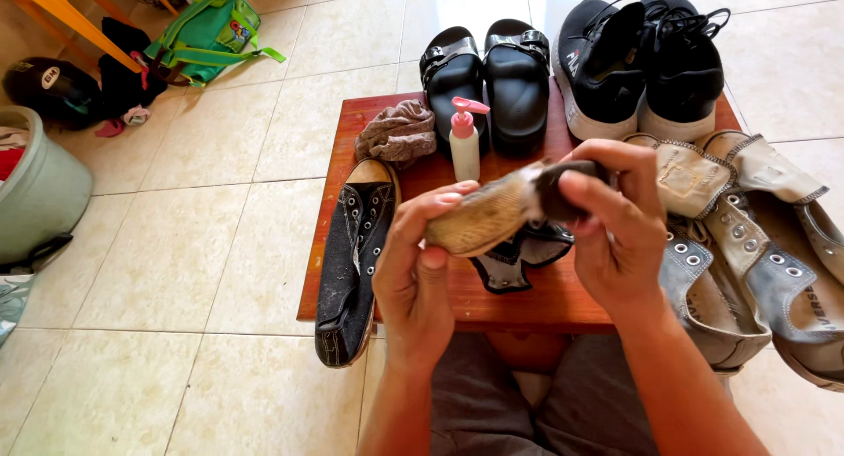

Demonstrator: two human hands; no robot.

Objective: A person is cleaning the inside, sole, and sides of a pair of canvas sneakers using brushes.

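We hold a shoe [497,211] sole-up above the surface [545,302], its long axis running left-low to right-high. Left hand [418,267] fingers close on the toe; right hand [615,223] fingers grip the heel end.

black sneaker [352,254], pink-capped bottle [464,139], green bag [207,29]

pale beige floor tiles [176,271] with thin grey grout lines fill the room, glossy under bright daylight that glares at twelve o'clock. a low reddish-brown wooden table [527,302] stands at the centre. at eleven o'clock lies a green backpack [207,29], beside it the orange legs of a plastic chair [61,12] and a black helmet [48,91] at ten. a pale green bucket [35,192] sits at nine o'clock against the left edge.
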